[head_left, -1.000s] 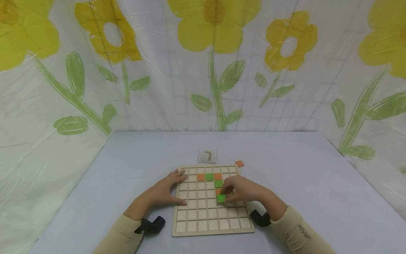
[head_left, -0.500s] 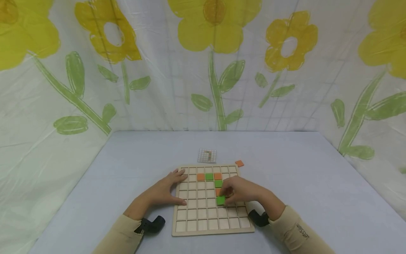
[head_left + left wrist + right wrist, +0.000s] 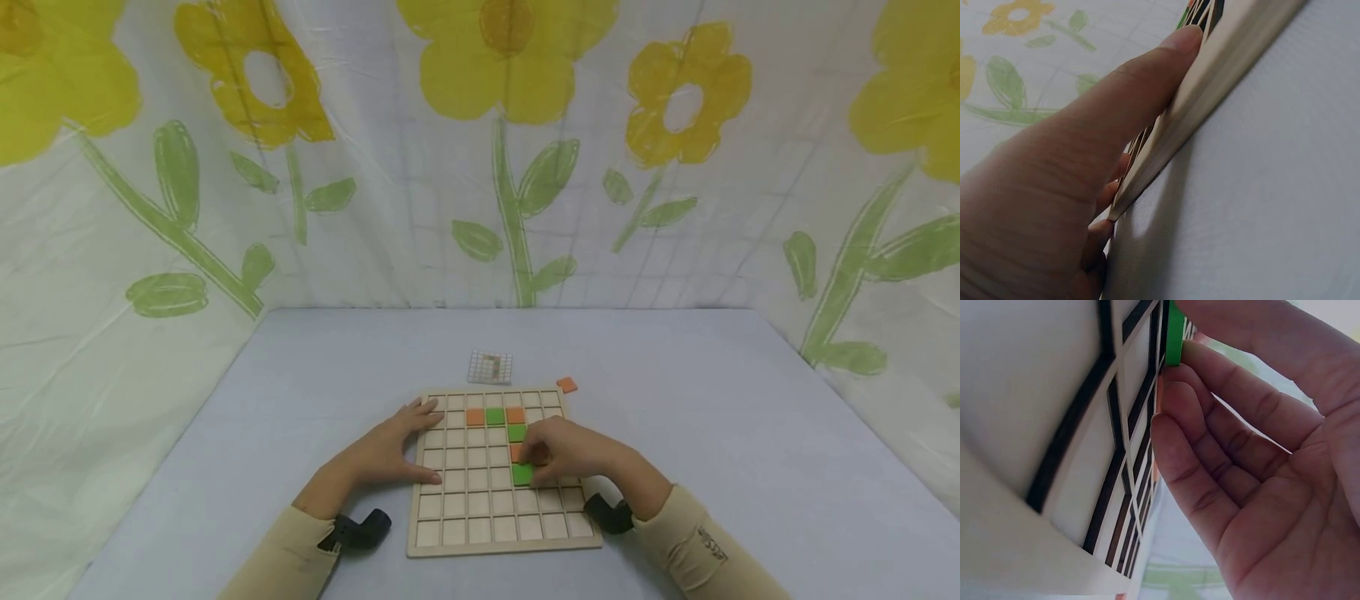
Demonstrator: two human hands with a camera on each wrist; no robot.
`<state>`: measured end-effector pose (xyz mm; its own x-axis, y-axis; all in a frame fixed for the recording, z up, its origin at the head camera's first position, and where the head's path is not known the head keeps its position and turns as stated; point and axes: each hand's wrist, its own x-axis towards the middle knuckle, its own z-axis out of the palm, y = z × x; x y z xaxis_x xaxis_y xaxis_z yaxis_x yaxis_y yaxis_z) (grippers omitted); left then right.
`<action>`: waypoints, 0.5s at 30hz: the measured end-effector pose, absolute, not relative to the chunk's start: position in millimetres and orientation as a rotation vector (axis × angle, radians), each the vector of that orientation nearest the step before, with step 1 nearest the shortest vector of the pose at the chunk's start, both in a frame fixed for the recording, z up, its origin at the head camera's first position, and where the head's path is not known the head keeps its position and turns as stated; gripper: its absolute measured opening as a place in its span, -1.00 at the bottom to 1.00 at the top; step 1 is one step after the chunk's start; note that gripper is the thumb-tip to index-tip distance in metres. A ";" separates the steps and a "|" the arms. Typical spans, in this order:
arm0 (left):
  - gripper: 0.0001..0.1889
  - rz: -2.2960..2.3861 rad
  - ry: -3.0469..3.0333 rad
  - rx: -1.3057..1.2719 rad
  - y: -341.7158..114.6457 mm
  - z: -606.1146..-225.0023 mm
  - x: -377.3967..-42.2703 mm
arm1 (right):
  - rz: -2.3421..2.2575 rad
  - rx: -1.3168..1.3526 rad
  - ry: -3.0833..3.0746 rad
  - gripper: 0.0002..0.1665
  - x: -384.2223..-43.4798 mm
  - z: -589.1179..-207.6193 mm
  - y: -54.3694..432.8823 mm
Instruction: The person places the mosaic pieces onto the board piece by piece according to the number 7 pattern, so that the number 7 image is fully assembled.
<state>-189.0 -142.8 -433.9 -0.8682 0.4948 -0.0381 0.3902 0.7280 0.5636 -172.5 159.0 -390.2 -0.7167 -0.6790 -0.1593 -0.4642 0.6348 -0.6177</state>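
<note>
A wooden grid board (image 3: 455,550) lies on the table. My left hand (image 3: 382,450) rests on its left edge, thumb and fingers spread over the rim; the left wrist view shows the thumb (image 3: 1179,47) along that wooden edge. Over the board's right half, my right hand (image 3: 573,448) pinches a green square tile (image 3: 522,475) at a cell in the middle column. In the right wrist view the green tile (image 3: 1174,337) is between thumb and forefinger, close against the grid. Above it in the same column are an orange tile (image 3: 515,452), a green tile (image 3: 517,432) and another orange one (image 3: 515,415).
Further left in the upper row sit a green tile (image 3: 495,416) and an orange tile (image 3: 475,417). A loose orange tile (image 3: 567,384) lies by the board's far right corner. Behind the board is a small grid card (image 3: 491,367) with a coloured pattern. A flowered curtain (image 3: 360,250) hangs beyond the table.
The green tile in my right hand has gone from tilted to lying flat at its cell, shifting slightly nearer to me. My left hand and the board have stayed put.
</note>
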 end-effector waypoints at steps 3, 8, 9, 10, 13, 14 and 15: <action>0.01 0.837 2.745 0.709 -143.1 -432.4 -188.7 | -0.784 -0.903 2.483 -0.72 -172.7 -390.2 158.0; 0.01 0.847 2.736 0.711 -143.6 -430.9 -188.5 | -0.798 -0.905 2.480 -0.73 -172.8 -390.5 157.7; 0.01 0.846 2.735 0.711 -143.8 -430.8 -188.6 | -0.797 -0.908 2.481 -0.73 -173.1 -390.7 157.9; 0.01 0.847 2.733 0.713 -143.8 -431.0 -188.8 | -0.796 -0.915 2.479 -0.73 -173.3 -390.6 158.3; 0.01 0.852 2.729 0.718 -143.7 -431.8 -189.2 | -0.776 -0.946 2.478 -0.72 -175.0 -390.2 160.6; 0.01 0.855 2.728 0.719 -143.6 -432.1 -189.3 | -0.774 -0.958 2.475 -0.73 -175.9 -389.4 162.0; 0.01 0.857 2.726 0.723 -143.5 -432.5 -189.4 | -0.778 -0.963 2.475 -0.73 -176.7 -388.1 163.7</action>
